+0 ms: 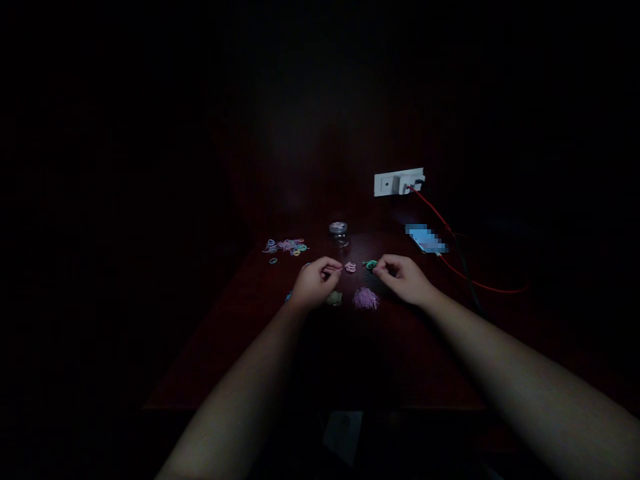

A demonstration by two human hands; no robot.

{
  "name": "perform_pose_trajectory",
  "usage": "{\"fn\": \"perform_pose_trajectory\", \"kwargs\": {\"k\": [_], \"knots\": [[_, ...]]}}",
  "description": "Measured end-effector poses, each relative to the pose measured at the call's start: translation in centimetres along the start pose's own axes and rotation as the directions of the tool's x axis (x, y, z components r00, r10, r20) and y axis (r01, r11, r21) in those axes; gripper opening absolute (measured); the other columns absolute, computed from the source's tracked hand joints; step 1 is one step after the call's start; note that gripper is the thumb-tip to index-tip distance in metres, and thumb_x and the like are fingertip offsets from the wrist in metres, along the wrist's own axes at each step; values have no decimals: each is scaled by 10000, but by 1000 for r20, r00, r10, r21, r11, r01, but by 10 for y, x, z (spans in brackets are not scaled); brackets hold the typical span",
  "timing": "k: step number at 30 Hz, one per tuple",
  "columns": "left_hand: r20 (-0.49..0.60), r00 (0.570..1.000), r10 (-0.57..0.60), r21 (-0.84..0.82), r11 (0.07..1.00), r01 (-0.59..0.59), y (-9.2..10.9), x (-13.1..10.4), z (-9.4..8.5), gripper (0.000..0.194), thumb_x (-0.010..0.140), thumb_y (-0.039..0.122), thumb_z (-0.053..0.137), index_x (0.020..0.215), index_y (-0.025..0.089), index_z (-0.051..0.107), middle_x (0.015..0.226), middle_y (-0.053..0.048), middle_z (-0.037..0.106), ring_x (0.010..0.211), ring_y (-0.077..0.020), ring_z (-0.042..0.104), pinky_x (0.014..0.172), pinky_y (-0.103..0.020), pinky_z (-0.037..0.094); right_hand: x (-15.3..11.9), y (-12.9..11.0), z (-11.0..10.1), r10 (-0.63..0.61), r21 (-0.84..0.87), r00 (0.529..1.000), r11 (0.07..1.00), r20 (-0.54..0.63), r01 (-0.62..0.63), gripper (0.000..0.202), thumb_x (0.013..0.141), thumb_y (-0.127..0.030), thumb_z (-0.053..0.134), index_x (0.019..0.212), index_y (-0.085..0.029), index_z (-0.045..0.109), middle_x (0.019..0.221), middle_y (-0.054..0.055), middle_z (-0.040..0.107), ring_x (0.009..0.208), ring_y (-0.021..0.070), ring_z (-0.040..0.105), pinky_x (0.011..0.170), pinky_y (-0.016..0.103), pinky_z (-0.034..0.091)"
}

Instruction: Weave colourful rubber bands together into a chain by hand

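On a dark reddish table, my left hand (317, 280) is closed in a pinch beside a small pile of pink hair ties (351, 267). What its fingertips hold is too small to make out. My right hand (404, 279) has thumb and fingers pinched together at the edge of some green hair ties (370, 265); whether one is between them is unclear. Nearer me lie a purple pile of hair ties (366, 299) and an olive-green pile (335, 299). Some blue ones (289, 296) are partly hidden behind my left hand.
Mixed coloured hair ties (287, 247) lie spread at the back left. A clear lidded jar (339, 235) stands behind the piles. At the right, a phone (427, 239) connects to a red cable (480, 285) running from a wall socket (399, 182). The surroundings are very dark.
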State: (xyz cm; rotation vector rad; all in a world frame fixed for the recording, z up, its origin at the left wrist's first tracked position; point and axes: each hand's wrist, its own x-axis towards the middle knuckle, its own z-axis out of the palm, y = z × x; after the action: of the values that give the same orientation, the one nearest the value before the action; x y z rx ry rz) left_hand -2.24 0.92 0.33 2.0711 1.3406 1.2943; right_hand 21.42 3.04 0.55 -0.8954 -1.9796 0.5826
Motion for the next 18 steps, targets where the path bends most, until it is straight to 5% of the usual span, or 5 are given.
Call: {"fn": "perform_pose_trajectory", "kwargs": {"k": [3, 6, 9, 18], "knots": [[-229, 967, -114, 89, 987, 137, -42, 7, -33, 206, 831, 293, 543, 945, 171, 666, 913, -50, 713, 798, -154, 656, 697, -238, 503, 0, 1, -1, 7, -9, 1000, 1000, 11, -7, 224, 831, -326, 549, 683, -158, 549, 631, 5, 520, 582, 118, 439, 544, 244, 340], [-407, 865, -293, 217, 889, 403, -86, 12, -65, 269, 846, 279, 485, 1012, 160, 661, 912, -61, 713, 801, -170, 656, 734, -261, 507, -1, 1, -1, 1, -16, 1000, 1000, 24, 0, 223, 836, -322, 546, 683, -160, 549, 642, 9, 528, 600, 125, 449, 561, 251, 350], [-362, 849, -386, 294, 816, 497, -115, 18, -81, 332, 853, 262, 442, 1081, 146, 653, 890, -82, 718, 744, -187, 658, 720, -293, 515, -1, 0, -1, 12, -15, 999, 1000, 35, -12, 222, 840, -325, 545, 690, -160, 552, 648, 11, 533, 601, 126, 447, 557, 253, 348], [-150, 936, -318, 457, 817, 351, -141, 46, -72, 332, 764, 292, 594, 1076, 247, 702, 1242, -41, 642, 1190, -271, 530, 1054, -376, 375, -2, -2, -2, 18, -35, 998, 999, 52, -16, 234, 845, -335, 545, 687, -163, 539, 634, -4, 489, 597, 121, 431, 560, 253, 346]]}}
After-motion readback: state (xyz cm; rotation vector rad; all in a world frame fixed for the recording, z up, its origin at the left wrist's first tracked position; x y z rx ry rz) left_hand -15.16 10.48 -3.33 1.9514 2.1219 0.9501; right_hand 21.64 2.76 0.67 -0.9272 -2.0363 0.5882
